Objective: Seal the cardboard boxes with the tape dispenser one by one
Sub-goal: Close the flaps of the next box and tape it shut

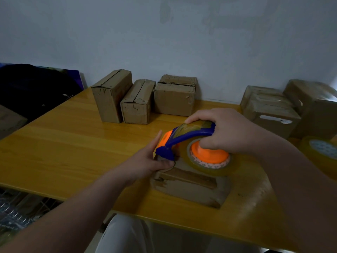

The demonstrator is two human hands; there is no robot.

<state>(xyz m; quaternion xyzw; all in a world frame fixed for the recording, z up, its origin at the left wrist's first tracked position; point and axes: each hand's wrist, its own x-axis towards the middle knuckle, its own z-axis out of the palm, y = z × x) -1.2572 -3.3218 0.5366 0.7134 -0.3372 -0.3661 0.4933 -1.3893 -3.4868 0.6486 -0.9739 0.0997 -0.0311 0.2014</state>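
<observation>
Right hand gripping blue-orange tape dispenser, fingers curling round handle. Dispenser resting on top of cardboard box, near edge of table. Left hand bracing box's left end, fingers straight, thumb pressing top. Three boxes standing far centre; spare tape roll lying right.

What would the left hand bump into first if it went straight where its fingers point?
Probably the squat cardboard box, rightmost in the back row of three; depth is unclear. The left hand lies beside the tape dispenser.
</observation>
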